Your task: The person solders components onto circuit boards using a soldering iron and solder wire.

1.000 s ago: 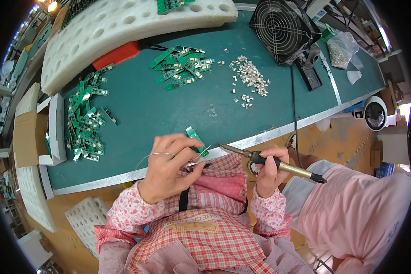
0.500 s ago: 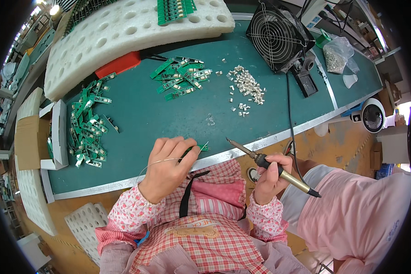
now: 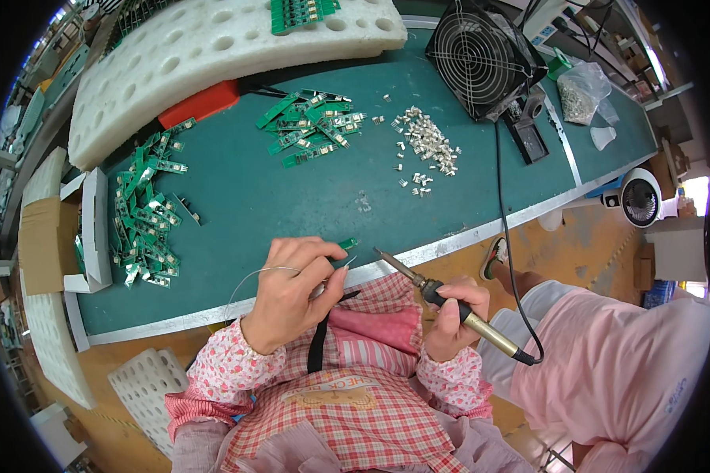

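Observation:
My left hand (image 3: 289, 292) is at the table's front edge, its fingers closed round a thin solder wire (image 3: 244, 282) that loops back over the hand. The wire's free end pokes out past the fingertips. A small green circuit board (image 3: 348, 243) shows right at those fingertips, partly hidden by them; whether the fingers grip it or it rests on the table I cannot tell. My right hand (image 3: 456, 319) grips a soldering iron (image 3: 481, 325) by its dark collar and gold handle. The iron's tip points left toward the board, a short gap away.
Green circuit boards lie in two piles, one at left (image 3: 146, 217) and one in the middle (image 3: 308, 126). Small metal connectors (image 3: 426, 142) are heaped right of centre. A black fan (image 3: 473, 63) and an iron stand (image 3: 526, 138) sit behind. The iron's cord (image 3: 500, 177) crosses the table edge. Another person (image 3: 599, 355) is at right.
The soldering iron and my right hand have shifted left and slightly down. The wire end and the board by my left fingertips have changed position, with the thumb lower.

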`<act>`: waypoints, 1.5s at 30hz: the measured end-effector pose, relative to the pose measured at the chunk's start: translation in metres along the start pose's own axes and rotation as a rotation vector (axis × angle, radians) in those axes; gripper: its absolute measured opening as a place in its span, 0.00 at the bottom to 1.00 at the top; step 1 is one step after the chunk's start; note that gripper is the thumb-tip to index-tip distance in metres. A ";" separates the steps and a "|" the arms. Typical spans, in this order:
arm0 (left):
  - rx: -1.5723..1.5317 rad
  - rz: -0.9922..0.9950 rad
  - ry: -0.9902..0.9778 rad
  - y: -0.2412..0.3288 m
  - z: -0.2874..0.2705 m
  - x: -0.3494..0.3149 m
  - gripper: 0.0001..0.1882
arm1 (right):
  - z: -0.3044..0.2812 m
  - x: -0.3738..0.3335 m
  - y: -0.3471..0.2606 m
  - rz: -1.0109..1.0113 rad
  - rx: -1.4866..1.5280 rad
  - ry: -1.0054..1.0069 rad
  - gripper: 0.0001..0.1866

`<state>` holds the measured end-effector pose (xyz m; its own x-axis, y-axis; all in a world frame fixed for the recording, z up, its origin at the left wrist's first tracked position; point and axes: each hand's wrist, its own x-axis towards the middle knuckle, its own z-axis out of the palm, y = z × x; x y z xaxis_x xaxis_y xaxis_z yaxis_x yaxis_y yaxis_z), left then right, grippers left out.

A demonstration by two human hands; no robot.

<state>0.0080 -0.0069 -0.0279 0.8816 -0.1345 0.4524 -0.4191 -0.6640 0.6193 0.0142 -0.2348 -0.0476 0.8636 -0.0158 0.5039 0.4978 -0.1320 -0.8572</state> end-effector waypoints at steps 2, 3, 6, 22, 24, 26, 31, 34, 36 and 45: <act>-0.022 -0.047 0.021 0.001 -0.001 0.000 0.08 | 0.001 0.000 -0.001 0.007 -0.010 0.000 0.10; -0.024 -0.047 0.021 0.002 -0.001 0.001 0.08 | 0.001 -0.001 0.000 0.008 -0.012 0.000 0.10; -0.013 -0.137 0.046 0.005 0.003 0.008 0.09 | 0.002 -0.001 0.002 -0.020 -0.048 -0.019 0.10; -0.093 -0.100 -0.063 0.005 -0.008 0.015 0.11 | 0.034 0.020 0.000 -0.086 -0.482 -0.188 0.20; -0.061 -0.053 -0.044 0.006 -0.008 0.015 0.12 | 0.034 0.020 0.002 -0.117 -0.495 -0.182 0.20; 0.082 0.051 -0.039 0.003 -0.008 0.015 0.12 | 0.034 0.020 0.005 -0.190 -0.565 -0.149 0.19; 0.278 0.205 -0.084 -0.005 -0.003 0.005 0.15 | 0.020 0.013 -0.006 -0.059 -0.366 -0.105 0.15; 0.205 0.168 -0.054 -0.006 0.000 0.001 0.14 | 0.006 0.014 -0.006 -0.127 -0.277 -0.074 0.11; 0.123 0.107 -0.015 -0.003 0.001 0.001 0.14 | -0.001 0.010 -0.009 -0.196 -0.232 -0.083 0.09; 0.184 0.099 -0.029 0.001 -0.002 -0.001 0.07 | -0.002 0.008 -0.018 -0.174 -0.232 -0.143 0.06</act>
<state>0.0066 -0.0057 -0.0263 0.8454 -0.2250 0.4845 -0.4593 -0.7692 0.4442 0.0119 -0.2348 -0.0284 0.7775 0.1639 0.6071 0.6219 -0.3434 -0.7038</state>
